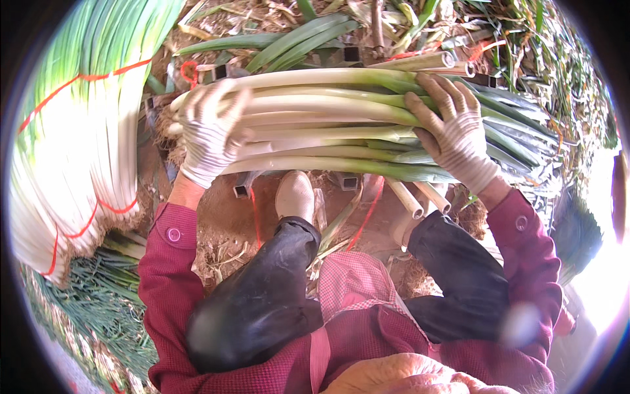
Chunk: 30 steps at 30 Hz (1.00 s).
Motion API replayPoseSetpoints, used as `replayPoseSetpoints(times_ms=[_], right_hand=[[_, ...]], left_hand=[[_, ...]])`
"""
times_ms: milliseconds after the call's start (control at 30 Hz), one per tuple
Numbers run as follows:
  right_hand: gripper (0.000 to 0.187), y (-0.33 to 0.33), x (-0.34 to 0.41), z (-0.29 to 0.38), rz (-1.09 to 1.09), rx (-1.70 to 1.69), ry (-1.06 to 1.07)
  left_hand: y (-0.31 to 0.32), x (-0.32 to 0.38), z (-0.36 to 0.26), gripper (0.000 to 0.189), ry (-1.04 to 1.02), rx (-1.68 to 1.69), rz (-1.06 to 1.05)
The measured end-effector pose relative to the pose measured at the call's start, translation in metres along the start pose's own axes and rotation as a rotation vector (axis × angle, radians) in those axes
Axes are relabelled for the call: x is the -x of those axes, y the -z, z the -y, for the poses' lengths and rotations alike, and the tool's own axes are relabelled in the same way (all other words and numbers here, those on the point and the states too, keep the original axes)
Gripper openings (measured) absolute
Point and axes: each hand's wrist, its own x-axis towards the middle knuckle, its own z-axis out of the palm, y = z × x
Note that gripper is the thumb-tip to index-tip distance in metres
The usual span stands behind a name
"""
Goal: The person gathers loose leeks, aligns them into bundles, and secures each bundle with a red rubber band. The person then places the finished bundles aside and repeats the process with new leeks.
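Several long leeks (325,106) lie side by side across a low metal frame (349,181), white root ends at the left and green leaves at the right. Over the white ends rests my left hand (214,123), in a striped knit glove, its fingers spread and slightly blurred. My right hand (450,123), gloved the same way, lies with spread fingers on the leeks where white turns to green. Red strings (366,214) hang below the frame. Pale hollow poles (404,198) stick out beneath the leeks on the right.
Big leek bundles (74,147) tied with red string stand at the left. Below them are more green leaves (98,290). Dry leaf scraps (531,64) cover the ground at the top and right. My shoe (294,196) is just below the frame, between its metal tubes.
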Motion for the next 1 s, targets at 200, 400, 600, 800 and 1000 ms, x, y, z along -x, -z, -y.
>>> replayPoseSetpoints(times_ms=[200, 400, 600, 800, 1000], right_hand=[[0.061, -0.013, 0.007, -0.003, -0.016, -0.001, -0.017], [0.056, -0.040, 0.001, -0.014, -0.195, -0.022, 0.031], [0.045, -0.046, 0.004, -0.023, -0.324, -0.056, 0.087], [0.039, -0.055, 0.007, -0.023, -0.415, -0.058, 0.070], [0.064, -0.019, 0.044, -0.030, -0.108, 0.080, 0.022]], left_hand=[[-0.043, -0.104, -0.063, 0.082, -0.312, 0.262, 0.170], [-0.058, -0.113, -0.072, 0.082, -0.246, 0.154, 0.196], [-0.056, -0.121, -0.081, 0.078, -0.258, 0.129, 0.228], [-0.086, -0.118, -0.113, 0.090, -0.257, 0.047, 0.143], [-0.086, -0.118, -0.112, 0.084, -0.201, 0.029, 0.161]])
